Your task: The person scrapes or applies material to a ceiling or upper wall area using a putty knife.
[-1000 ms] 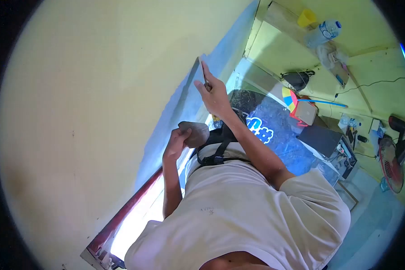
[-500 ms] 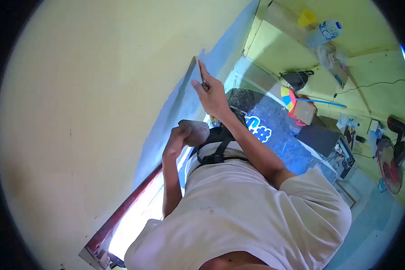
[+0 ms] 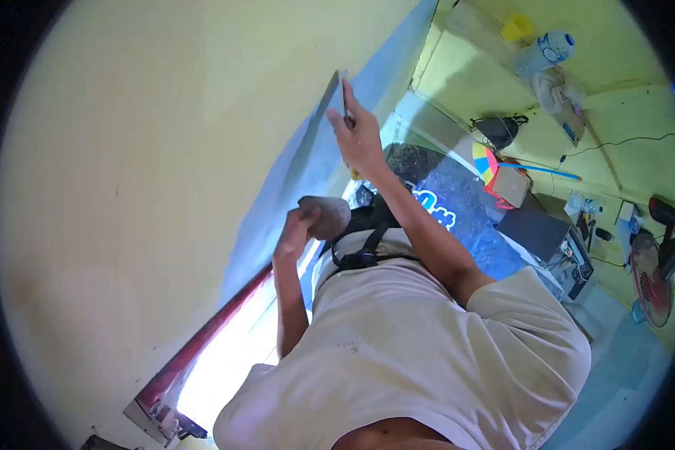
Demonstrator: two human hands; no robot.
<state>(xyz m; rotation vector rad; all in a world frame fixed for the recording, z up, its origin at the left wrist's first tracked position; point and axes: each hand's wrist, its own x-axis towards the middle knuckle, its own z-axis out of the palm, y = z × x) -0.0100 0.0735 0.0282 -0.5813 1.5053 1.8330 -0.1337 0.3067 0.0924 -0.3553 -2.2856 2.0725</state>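
My right hand (image 3: pixel 361 142) is raised to the wall (image 3: pixel 150 172), its fingers wrapped round a scraper (image 3: pixel 345 101) whose thin blade shows almost edge-on. The blade's far end is right at the wall, beside a dark shadow band and over the boundary between cream and bluish areas. A bit of yellow shows below the palm. Lower and nearer my body, my left hand (image 3: pixel 296 232) grips a grey rounded piece (image 3: pixel 330 217) by its left edge, thumb on top. I cannot tell what this piece is made for.
A brightly lit opening with a red-brown frame (image 3: pixel 202 330) lies below left. On the right, a shelf (image 3: pixel 487 34) carries a water bottle (image 3: pixel 547 52) and a yellow cup (image 3: pixel 516 28). Farther down are a dark box (image 3: pixel 534 229) and a red fan (image 3: pixel 651 281).
My right hand with the scraper has moved up along the wall and slightly right. My left hand keeps its grip on the grey piece, which is turned a little.
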